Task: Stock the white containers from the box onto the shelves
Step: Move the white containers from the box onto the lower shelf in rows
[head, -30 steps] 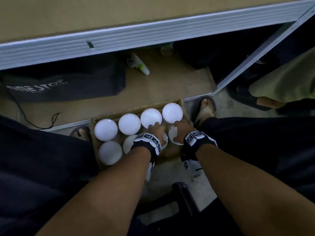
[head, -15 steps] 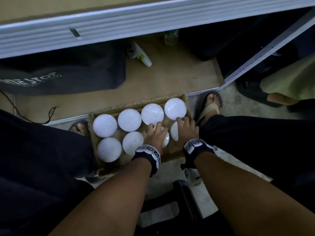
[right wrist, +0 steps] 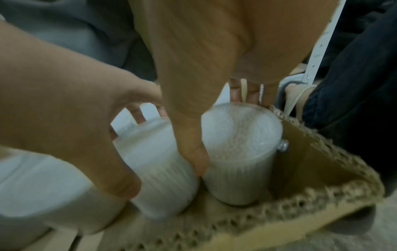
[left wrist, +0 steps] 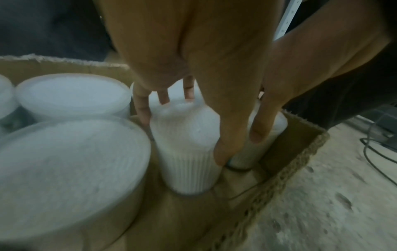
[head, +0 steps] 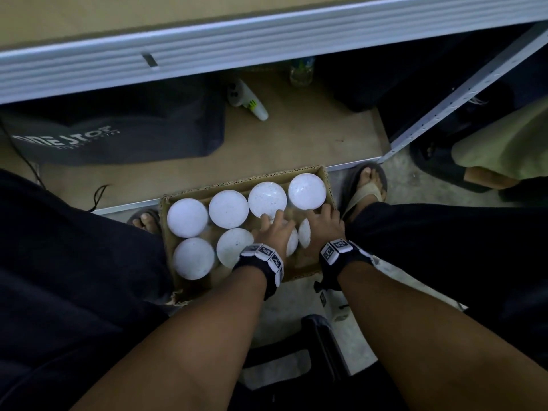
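An open cardboard box (head: 324, 175) on the floor between my feet holds several round white containers with lids. My left hand (head: 274, 229) reaches down into the near row and grips a ribbed white container (left wrist: 187, 144), thumb on one side, fingers behind. Beside it, my right hand (head: 321, 223) grips the neighbouring container (right wrist: 240, 152) at the box's right end. Both containers stand upright on the box floor, mostly hidden under my hands in the head view. The lower shelf board (head: 296, 137) lies just beyond the box.
A dark bag (head: 118, 134) with white lettering fills the lower shelf's left side. A white bottle (head: 247, 100) and a clear bottle (head: 301, 71) lie further back. The upper shelf edge (head: 267, 43) overhangs. A metal upright (head: 462, 93) stands right; a black stool (head: 320, 345) is below.
Both hands have settled from the lids down around the sides of two near-row containers. The containers still stand in the box.
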Demonstrator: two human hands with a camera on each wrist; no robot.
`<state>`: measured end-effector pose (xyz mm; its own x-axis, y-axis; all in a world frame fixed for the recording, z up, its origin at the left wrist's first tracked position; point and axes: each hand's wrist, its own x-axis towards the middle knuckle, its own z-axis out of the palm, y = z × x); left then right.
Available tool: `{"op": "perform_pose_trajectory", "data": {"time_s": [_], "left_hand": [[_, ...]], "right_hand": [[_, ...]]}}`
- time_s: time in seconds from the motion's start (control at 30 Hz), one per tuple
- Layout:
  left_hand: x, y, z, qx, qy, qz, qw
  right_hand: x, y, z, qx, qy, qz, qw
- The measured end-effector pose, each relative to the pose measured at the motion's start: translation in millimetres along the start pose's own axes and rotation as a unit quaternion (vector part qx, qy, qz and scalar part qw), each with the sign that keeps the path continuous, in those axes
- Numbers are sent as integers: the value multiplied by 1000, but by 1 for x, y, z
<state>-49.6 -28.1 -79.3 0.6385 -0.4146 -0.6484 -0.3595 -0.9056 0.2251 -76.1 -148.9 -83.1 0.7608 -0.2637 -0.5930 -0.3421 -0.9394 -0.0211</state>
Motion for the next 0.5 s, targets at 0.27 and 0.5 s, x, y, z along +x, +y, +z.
{"op": "perform_pose_trajectory", "data": {"time_s": [0.27, 0.5], "left_hand": [[-13, 6, -57, -15, -44, -10, 999], [-25, 9, -122, -35, -18, 5, 999]], "right_hand": [[-13, 8, -49, 98, -55, 47, 993], [-28, 2, -114, 58, -35, 17, 998]]}}
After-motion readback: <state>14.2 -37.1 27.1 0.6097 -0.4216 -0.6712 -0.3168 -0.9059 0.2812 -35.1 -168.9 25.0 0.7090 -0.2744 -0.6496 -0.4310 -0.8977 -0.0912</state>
